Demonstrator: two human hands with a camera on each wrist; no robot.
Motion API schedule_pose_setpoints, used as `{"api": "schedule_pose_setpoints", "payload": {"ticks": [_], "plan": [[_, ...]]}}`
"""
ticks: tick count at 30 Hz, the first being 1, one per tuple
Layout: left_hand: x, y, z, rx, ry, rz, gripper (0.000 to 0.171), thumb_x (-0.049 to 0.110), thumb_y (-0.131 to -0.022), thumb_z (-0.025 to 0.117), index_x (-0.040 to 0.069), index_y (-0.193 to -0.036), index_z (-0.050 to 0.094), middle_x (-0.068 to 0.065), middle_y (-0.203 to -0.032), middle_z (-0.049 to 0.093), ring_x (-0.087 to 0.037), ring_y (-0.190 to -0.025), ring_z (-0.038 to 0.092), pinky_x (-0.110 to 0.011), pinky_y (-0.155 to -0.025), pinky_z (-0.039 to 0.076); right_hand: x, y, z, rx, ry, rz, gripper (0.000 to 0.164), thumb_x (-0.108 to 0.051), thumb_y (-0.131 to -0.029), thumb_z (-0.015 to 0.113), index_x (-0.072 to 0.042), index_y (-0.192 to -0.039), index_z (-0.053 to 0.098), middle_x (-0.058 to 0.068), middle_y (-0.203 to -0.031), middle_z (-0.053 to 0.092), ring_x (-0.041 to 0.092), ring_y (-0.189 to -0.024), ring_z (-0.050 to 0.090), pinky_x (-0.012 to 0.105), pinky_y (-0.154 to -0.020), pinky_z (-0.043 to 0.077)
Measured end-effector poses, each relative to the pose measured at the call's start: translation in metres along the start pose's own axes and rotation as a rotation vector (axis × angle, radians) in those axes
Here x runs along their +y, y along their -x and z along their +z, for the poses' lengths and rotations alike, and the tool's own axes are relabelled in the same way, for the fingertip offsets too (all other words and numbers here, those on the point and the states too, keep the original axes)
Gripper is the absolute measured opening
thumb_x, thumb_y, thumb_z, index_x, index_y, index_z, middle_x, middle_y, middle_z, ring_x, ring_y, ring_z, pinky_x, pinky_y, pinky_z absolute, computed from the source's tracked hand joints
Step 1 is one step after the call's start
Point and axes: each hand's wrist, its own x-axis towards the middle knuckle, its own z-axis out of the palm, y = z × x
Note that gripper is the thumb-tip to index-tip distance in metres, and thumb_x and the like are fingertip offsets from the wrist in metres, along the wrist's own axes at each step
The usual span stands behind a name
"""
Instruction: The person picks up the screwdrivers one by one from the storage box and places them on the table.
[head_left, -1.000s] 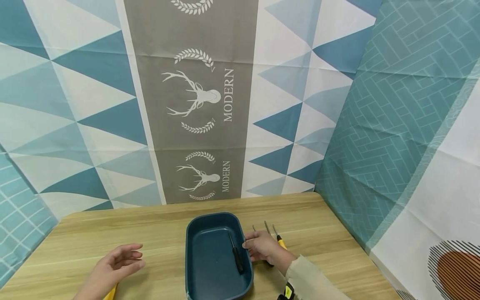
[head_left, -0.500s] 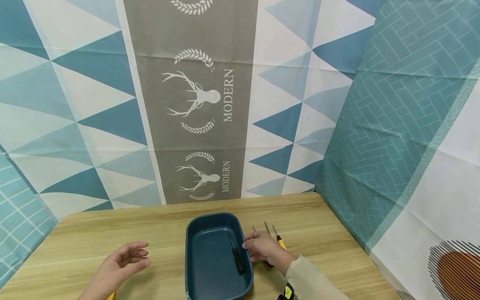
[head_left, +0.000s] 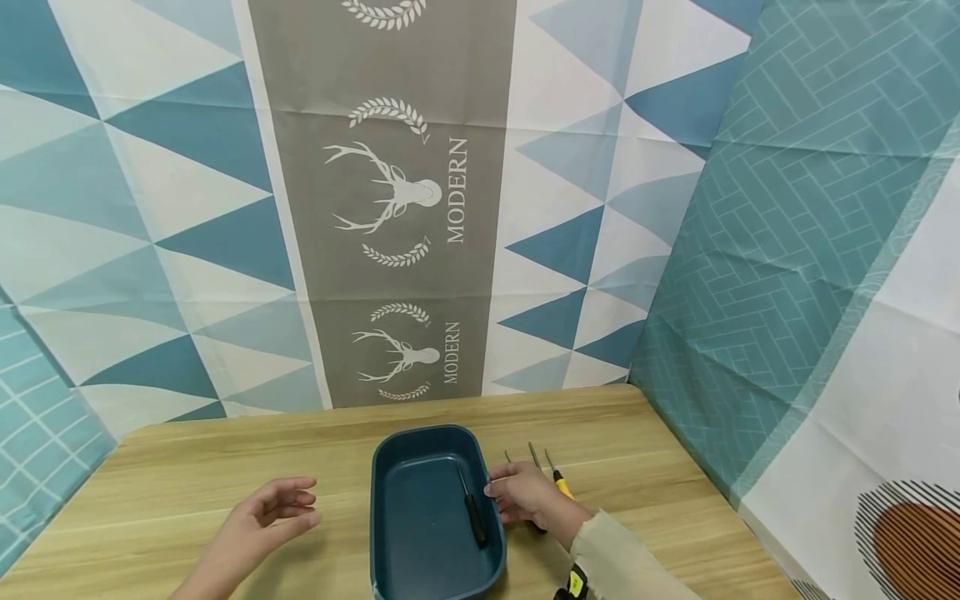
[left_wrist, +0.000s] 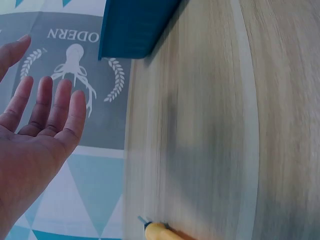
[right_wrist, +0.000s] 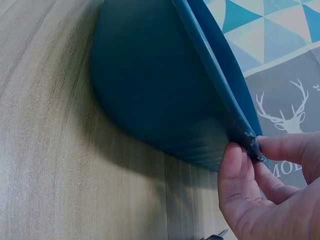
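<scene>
A dark blue rectangular plastic bin (head_left: 420, 533) stands on the wooden table, and a screwdriver (head_left: 475, 518) with a black handle lies inside along its right side. My right hand (head_left: 525, 496) pinches the bin's right rim. In the right wrist view the thumb is inside that rim, with fingertips (right_wrist: 231, 159) against the outer wall. My left hand (head_left: 258, 529) hovers left of the bin, apart from it. Its fingers are relaxed and hold nothing. The left wrist view shows its palm beside the bin's wall (left_wrist: 132, 30), with a gap between.
Several thin-shafted tools, one with a yellow handle (head_left: 563, 483), lie right of the bin, partly behind the right hand. A black-and-yellow object (head_left: 576, 582) sits near the right sleeve. Another yellow-handled tool (left_wrist: 162, 232) lies under the left arm. Patterned cloth walls stand behind the table (head_left: 337, 433).
My left hand has moved right, closer to the bin, and slightly up in the head view. The right hand, the bin and the screwdriver stay where they were.
</scene>
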Motion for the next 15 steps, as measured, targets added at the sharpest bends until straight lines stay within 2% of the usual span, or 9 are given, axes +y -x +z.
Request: {"api": "schedule_pose_setpoints", "payload": {"ticks": [8, 15], "plan": [[0.007, -0.003, 0.010, 0.001, 0.016, 0.073, 0.051, 0.022, -0.085, 0.068, 0.003, -0.129, 0.049, -0.008, -0.110, 0.060, -0.004, -0.090, 0.060, -0.020, -0.077, 0.052, -0.001, 0.001, -0.001, -0.005, -0.001, -0.001, 0.037, -0.010, -0.086, 0.063, 0.004, -0.119, 0.054, 0.006, -0.084, 0.059, 0.014, -0.063, 0.053, 0.025, -0.056, 0.051], [0.012, -0.006, 0.021, -0.003, 0.048, 0.095, 0.050, 0.020, -0.083, 0.070, 0.003, -0.126, 0.052, -0.003, -0.106, 0.062, -0.003, -0.090, 0.061, -0.020, -0.076, 0.052, 0.000, 0.000, -0.001, -0.010, -0.007, -0.001, 0.038, -0.009, -0.086, 0.062, 0.004, -0.120, 0.053, 0.006, -0.085, 0.059, 0.014, -0.063, 0.053, 0.025, -0.056, 0.051]]}}
